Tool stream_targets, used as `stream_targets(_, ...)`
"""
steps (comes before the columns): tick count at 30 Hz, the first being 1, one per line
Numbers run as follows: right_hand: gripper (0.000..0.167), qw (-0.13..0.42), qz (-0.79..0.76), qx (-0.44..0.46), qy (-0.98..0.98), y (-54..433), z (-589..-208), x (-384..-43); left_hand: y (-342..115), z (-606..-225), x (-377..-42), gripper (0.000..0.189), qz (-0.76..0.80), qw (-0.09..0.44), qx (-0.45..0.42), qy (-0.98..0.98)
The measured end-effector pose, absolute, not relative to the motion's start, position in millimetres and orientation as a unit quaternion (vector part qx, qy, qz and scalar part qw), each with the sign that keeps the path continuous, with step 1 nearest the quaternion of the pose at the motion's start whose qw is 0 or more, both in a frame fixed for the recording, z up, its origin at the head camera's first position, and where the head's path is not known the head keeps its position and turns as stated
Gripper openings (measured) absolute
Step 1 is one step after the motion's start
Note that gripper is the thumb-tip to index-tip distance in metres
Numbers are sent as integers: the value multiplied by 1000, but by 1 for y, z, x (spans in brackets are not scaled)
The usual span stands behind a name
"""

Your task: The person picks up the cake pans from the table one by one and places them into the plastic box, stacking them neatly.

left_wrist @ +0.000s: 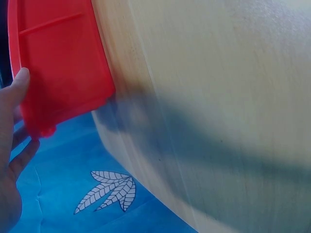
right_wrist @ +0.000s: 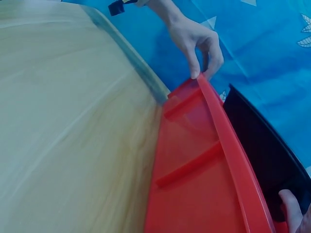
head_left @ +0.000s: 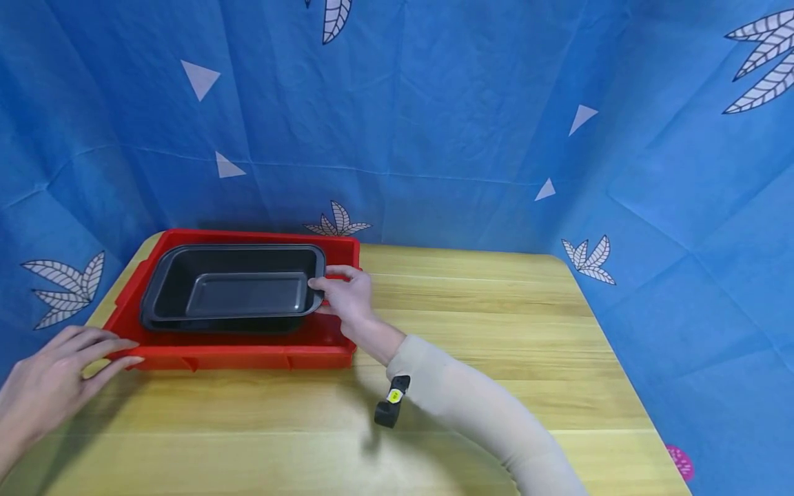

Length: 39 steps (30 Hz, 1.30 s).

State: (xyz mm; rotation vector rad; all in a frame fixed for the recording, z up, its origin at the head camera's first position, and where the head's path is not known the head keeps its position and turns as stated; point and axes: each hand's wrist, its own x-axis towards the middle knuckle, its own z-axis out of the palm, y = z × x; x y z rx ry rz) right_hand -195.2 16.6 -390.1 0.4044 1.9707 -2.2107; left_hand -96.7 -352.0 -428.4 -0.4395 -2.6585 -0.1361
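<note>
A dark, rectangular loaf pan lies within the shallow red tray at the table's back left. Thumb on the inside and fingers outside, my right hand grips the pan's right end. Below the pan's front rim, another dark edge shows in the head view. My left hand pinches the tray's front left corner between thumb and fingers. In the right wrist view the pan rises above the tray's red wall, and the right thumb lies against it.
The wooden table reaches right and forward of the tray. A blue cloth with leaf prints hangs behind the table and along both sides. A black strap piece dangles from the right sleeve. A pink patch shows past the right edge.
</note>
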Motion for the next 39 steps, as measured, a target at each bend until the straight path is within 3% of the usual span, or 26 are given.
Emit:
stream_targets(14,22,64,-729,134,668,-4,-391,-199,-353,-430,-96,103,-46,220,-161,-961)
stream_targets(21,23,63,-721,135,677,-10,-393,-201,-354,-431,-96,91,-49,216,-161,-962)
stream_targets(28,23,63,-721,142,676,-17,-395,-201,-355,-430,-96,107,-53,245,-167,-954)
stream_targets(39,21,76,-713,153,680,-16,-400,-205,-357,-431,-99,104,-54,242,-173,-953)
